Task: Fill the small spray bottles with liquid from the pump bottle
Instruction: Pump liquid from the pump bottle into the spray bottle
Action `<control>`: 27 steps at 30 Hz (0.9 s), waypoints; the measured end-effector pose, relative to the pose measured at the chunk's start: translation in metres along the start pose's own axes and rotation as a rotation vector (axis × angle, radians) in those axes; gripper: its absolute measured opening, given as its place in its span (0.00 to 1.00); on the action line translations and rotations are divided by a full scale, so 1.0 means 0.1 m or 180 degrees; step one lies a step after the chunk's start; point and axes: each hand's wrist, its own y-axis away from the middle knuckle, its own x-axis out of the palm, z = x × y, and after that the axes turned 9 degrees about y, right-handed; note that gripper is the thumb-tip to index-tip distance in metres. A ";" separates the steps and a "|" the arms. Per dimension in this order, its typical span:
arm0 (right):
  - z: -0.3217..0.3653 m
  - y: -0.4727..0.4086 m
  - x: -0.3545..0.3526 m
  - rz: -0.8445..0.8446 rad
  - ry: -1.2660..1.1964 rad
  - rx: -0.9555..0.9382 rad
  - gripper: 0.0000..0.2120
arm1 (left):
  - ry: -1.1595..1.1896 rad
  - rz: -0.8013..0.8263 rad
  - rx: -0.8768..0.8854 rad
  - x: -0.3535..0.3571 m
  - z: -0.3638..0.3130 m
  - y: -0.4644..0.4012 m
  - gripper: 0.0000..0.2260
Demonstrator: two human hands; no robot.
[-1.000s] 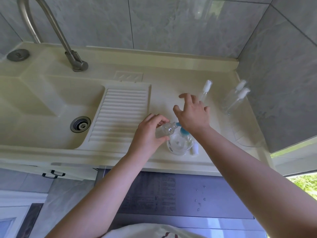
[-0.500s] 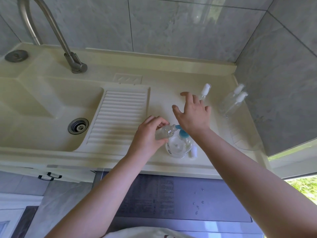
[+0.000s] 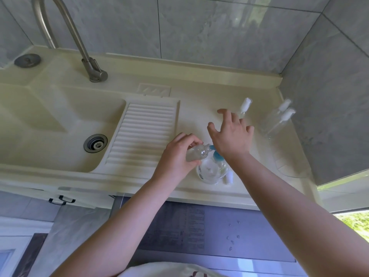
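spray bottles: 4, three capped behind the pump bottle, one uncapped at its blue nozzle | left hand: fingers clamped round uncapped bottle | right hand: heel on pump head, fingers spread straight | loose white cap: 1, beside pump bottle on counter

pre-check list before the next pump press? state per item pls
1. Small spray bottle gripped by left hand: ok.
2. Its open neck at the blue pump nozzle: ok, looks aligned.
3. Right hand on pump head, fingers spread: ok, contact itself hidden.
4. Pump bottle upright on the counter: ok.
5. Removed white cap beside pump bottle, off the edge: ok.
6. Fill level in the held bottle: cannot tell.
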 end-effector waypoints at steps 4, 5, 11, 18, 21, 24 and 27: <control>-0.01 -0.02 -0.02 -0.0135 0.0070 -0.0148 0.23 | -0.0016 0.0021 0.0021 0.00 0.00 -0.01 0.20; -0.01 -0.03 -0.04 -0.0133 0.0085 -0.0158 0.23 | -0.0012 0.0019 0.0019 0.00 0.00 -0.01 0.21; 0.00 0.01 0.04 0.0135 -0.0043 -0.0022 0.21 | -0.0030 0.0028 -0.0007 0.03 -0.01 0.01 0.21; 0.01 -0.03 -0.02 0.0000 0.0000 -0.0129 0.22 | -0.0071 -0.0021 -0.0008 0.02 -0.02 -0.02 0.21; 0.00 -0.02 0.03 0.0134 -0.0032 -0.0074 0.22 | -0.0072 -0.0003 -0.0024 0.03 -0.01 -0.01 0.21; -0.03 -0.05 0.01 -0.0038 -0.0077 -0.0084 0.22 | -0.0045 0.0007 -0.0025 0.03 -0.01 -0.01 0.21; -0.03 -0.05 0.01 0.0051 -0.0119 -0.0068 0.21 | 0.0002 -0.0014 -0.0043 0.03 -0.03 0.01 0.21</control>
